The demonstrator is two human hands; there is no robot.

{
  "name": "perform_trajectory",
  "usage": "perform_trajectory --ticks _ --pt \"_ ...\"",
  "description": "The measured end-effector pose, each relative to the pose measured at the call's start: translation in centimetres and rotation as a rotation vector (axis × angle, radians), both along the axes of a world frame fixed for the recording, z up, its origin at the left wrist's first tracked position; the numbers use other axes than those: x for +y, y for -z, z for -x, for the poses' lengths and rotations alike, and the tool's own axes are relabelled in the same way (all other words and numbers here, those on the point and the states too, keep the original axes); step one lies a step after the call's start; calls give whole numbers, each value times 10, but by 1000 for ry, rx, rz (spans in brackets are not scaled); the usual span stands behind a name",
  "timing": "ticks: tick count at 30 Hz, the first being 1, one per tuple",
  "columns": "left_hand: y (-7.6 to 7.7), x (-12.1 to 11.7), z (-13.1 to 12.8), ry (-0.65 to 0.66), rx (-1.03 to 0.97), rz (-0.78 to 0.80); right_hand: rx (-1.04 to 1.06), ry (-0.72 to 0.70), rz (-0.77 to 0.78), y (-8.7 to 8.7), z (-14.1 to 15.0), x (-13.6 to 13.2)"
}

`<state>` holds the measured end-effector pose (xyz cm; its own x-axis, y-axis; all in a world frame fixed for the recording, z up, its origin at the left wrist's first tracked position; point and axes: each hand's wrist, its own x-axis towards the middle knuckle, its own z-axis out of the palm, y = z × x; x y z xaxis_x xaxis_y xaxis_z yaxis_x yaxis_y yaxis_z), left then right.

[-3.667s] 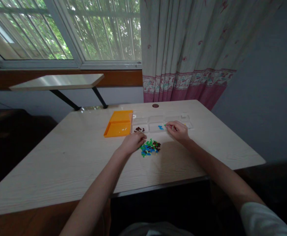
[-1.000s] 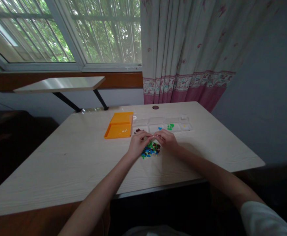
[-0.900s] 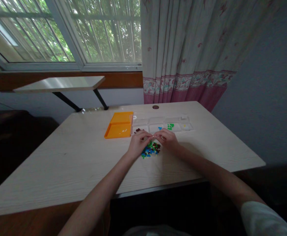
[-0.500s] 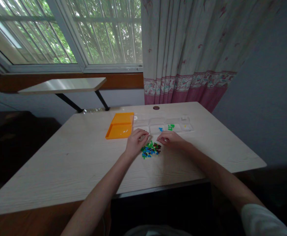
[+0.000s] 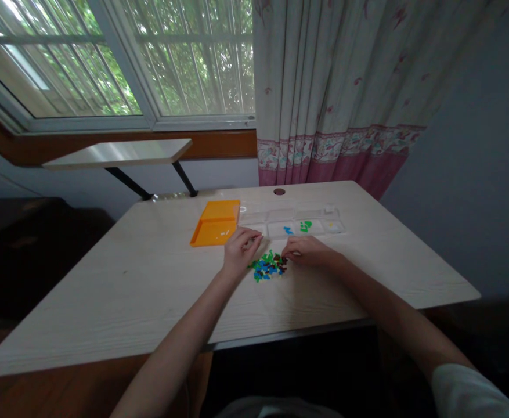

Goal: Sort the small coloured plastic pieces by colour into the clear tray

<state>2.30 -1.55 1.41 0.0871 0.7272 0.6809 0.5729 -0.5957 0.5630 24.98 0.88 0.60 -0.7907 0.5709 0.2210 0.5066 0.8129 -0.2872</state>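
Note:
A small heap of mixed green, blue, dark brown and pale plastic pieces (image 5: 266, 268) lies on the table. My left hand (image 5: 239, 251) hovers at its upper left, thumb and forefinger pinched on what looks like a small white piece (image 5: 260, 234). At the heap's right edge, the fingertips of my right hand (image 5: 307, 251) come together by the dark brown pieces; whether they hold one is hidden. Behind the hands lies a clear compartment box (image 5: 275, 234), where blue pieces (image 5: 288, 230), green pieces (image 5: 306, 226) and a tiny yellow bit sit in separate compartments.
An open orange case (image 5: 206, 233) with a few white pieces stands left of the clear box. The wooden table (image 5: 150, 290) has a raised shelf (image 5: 123, 152) on black supports at the back left. A curtain (image 5: 324, 116) hangs behind, beside the window.
My right hand has lowered slightly, bringing its fingertips to the brown pieces at the heap's edge. The left hand keeps its pinch in nearly the same place. The view has shifted a little.

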Motion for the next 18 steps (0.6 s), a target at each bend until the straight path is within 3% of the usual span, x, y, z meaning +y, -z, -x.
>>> perform_trajectory --ticks 7,11,13,16,18 --pt "-2 0 2 -14 29 41 -10 92 8 -1 -3 2" --pt "-4 9 16 -33 112 46 -12 110 25 -3 -6 3" --pt "-6 16 30 -120 184 79 -7 122 34 -3 -7 4" --pt "-8 26 58 -358 301 180 -1 154 60 -1 -8 5" --pt "-10 31 77 -412 381 218 -3 165 77 0 -8 6"
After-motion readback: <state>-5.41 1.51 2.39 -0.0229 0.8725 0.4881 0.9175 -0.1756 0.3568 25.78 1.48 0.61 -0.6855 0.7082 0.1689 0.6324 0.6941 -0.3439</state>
